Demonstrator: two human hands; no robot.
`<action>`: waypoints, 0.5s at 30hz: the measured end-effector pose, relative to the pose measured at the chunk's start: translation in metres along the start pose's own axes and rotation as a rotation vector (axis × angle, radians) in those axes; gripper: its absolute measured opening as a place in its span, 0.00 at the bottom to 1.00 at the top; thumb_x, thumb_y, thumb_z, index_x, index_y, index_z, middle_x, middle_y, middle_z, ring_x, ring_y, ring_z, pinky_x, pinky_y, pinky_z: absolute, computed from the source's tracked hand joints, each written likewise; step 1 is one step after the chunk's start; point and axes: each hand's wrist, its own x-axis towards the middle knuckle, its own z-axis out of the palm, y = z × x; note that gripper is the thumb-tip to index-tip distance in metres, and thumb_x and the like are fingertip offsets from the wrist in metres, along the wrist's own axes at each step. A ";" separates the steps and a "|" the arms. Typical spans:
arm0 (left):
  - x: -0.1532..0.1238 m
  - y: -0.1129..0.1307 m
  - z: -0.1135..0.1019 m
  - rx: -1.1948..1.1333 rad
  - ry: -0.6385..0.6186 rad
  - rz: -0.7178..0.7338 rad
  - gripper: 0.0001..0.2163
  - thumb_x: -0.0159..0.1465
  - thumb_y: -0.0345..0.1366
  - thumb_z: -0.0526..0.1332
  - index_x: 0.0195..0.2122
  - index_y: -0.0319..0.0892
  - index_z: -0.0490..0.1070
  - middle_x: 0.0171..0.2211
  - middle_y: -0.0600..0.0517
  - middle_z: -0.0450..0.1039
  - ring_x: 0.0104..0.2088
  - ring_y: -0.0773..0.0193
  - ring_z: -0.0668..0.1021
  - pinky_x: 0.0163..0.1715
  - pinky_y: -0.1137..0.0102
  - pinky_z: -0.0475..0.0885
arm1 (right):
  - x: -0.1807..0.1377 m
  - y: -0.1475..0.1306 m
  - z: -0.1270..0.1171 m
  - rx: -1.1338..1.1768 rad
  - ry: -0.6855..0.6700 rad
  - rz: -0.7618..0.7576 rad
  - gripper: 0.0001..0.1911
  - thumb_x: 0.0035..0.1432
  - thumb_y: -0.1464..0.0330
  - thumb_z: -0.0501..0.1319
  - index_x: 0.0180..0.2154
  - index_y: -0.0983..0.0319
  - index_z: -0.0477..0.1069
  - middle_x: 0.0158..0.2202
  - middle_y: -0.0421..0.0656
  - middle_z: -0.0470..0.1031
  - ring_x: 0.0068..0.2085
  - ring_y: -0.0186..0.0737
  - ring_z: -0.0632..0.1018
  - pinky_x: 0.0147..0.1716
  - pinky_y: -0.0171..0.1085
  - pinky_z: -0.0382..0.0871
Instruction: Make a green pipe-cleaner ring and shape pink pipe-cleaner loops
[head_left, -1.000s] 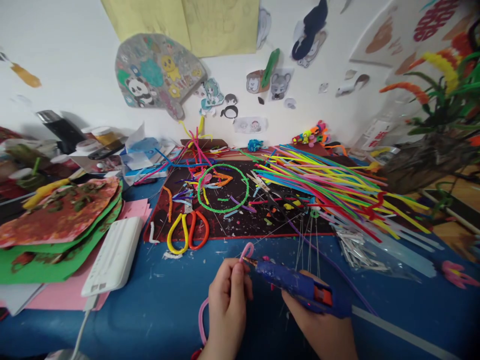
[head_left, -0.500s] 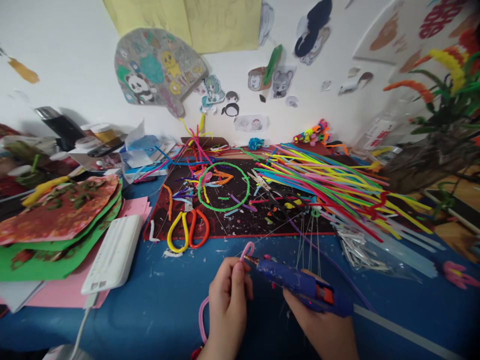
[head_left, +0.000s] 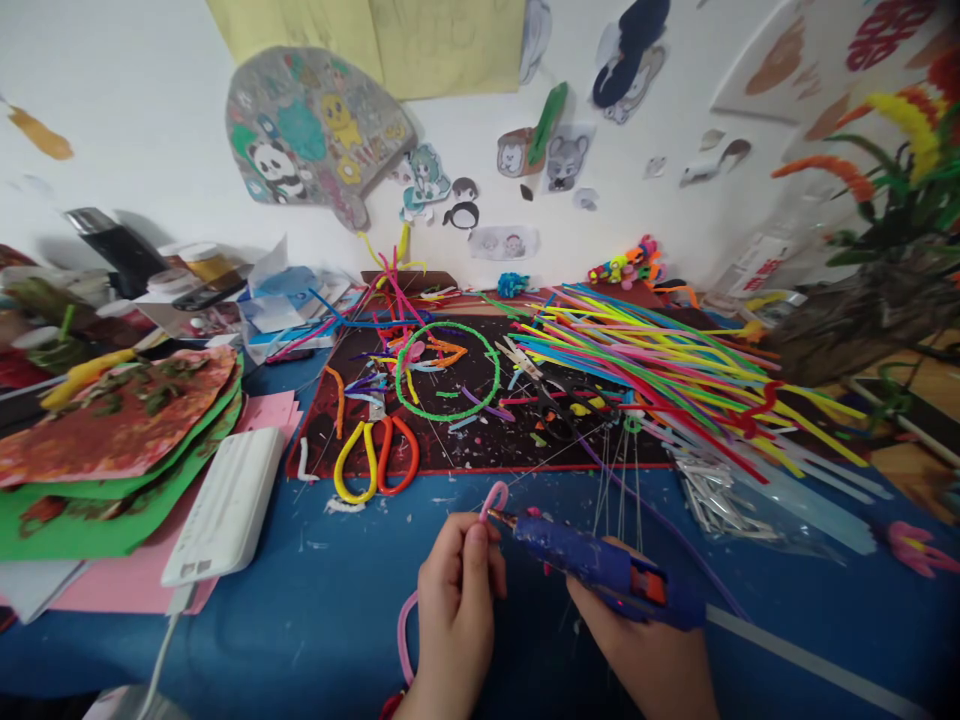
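Near the front of the blue table, my left hand (head_left: 459,585) pinches a pink pipe cleaner (head_left: 496,494) whose tip curls into a small loop above the fingers. The rest of it hangs down in a curve to the left of the wrist. My right hand (head_left: 637,640) is wrapped around a blue hot glue gun (head_left: 600,562), with a glue stick (head_left: 802,660) coming out of its back end. The gun's nozzle points left and meets the pipe cleaner just below the loop; whether glue is flowing I cannot make out.
A green pipe-cleaner ring (head_left: 497,372) lies on the dark mat (head_left: 450,460) among scraps. Yellow-and-red-handled scissors (head_left: 377,458) and black scissors (head_left: 551,400) rest nearby. Many coloured pipe cleaners (head_left: 637,350) spread to the right. At left is a white power bank (head_left: 225,508) with its cable.
Both hands, the pipe cleaner and the glue gun hold practically the same positions. Only the camera view has shifted very slightly.
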 end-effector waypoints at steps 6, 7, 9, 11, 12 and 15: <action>-0.001 0.000 -0.001 0.023 0.003 0.025 0.15 0.66 0.47 0.53 0.30 0.41 0.67 0.15 0.59 0.59 0.17 0.72 0.58 0.17 0.76 0.52 | -0.002 0.006 0.003 -0.025 0.022 -0.001 0.09 0.54 0.64 0.60 0.24 0.59 0.71 0.22 0.39 0.74 0.26 0.39 0.77 0.20 0.32 0.67; -0.001 0.001 -0.001 0.022 0.004 0.027 0.15 0.66 0.47 0.53 0.30 0.41 0.67 0.15 0.59 0.59 0.17 0.72 0.58 0.16 0.76 0.52 | -0.002 0.007 0.004 -0.040 0.025 -0.006 0.09 0.54 0.65 0.59 0.24 0.59 0.70 0.22 0.39 0.74 0.25 0.39 0.77 0.20 0.32 0.67; -0.001 0.001 0.000 0.014 0.009 0.026 0.16 0.66 0.48 0.54 0.30 0.41 0.67 0.15 0.59 0.59 0.16 0.72 0.58 0.16 0.76 0.51 | -0.002 0.008 0.004 -0.073 0.034 -0.036 0.09 0.55 0.65 0.59 0.23 0.59 0.70 0.22 0.39 0.74 0.24 0.39 0.76 0.20 0.32 0.67; 0.000 0.002 0.000 0.003 0.023 0.024 0.16 0.66 0.48 0.54 0.29 0.41 0.66 0.15 0.59 0.58 0.16 0.72 0.58 0.15 0.76 0.51 | -0.001 0.008 0.003 -0.088 0.052 -0.071 0.10 0.54 0.65 0.60 0.22 0.58 0.68 0.20 0.38 0.73 0.22 0.38 0.75 0.19 0.32 0.67; 0.000 0.003 0.000 -0.003 0.032 0.023 0.16 0.66 0.48 0.54 0.29 0.41 0.66 0.14 0.59 0.58 0.16 0.72 0.58 0.15 0.76 0.51 | -0.001 0.007 0.002 -0.089 0.069 -0.076 0.10 0.53 0.65 0.61 0.22 0.58 0.68 0.19 0.38 0.72 0.21 0.38 0.74 0.18 0.32 0.67; 0.000 0.003 0.001 -0.018 0.045 0.009 0.16 0.65 0.48 0.54 0.30 0.41 0.66 0.14 0.59 0.58 0.16 0.72 0.58 0.16 0.77 0.52 | 0.000 0.006 -0.002 -0.066 0.116 -0.051 0.10 0.53 0.65 0.61 0.21 0.58 0.68 0.18 0.37 0.71 0.20 0.38 0.74 0.17 0.33 0.67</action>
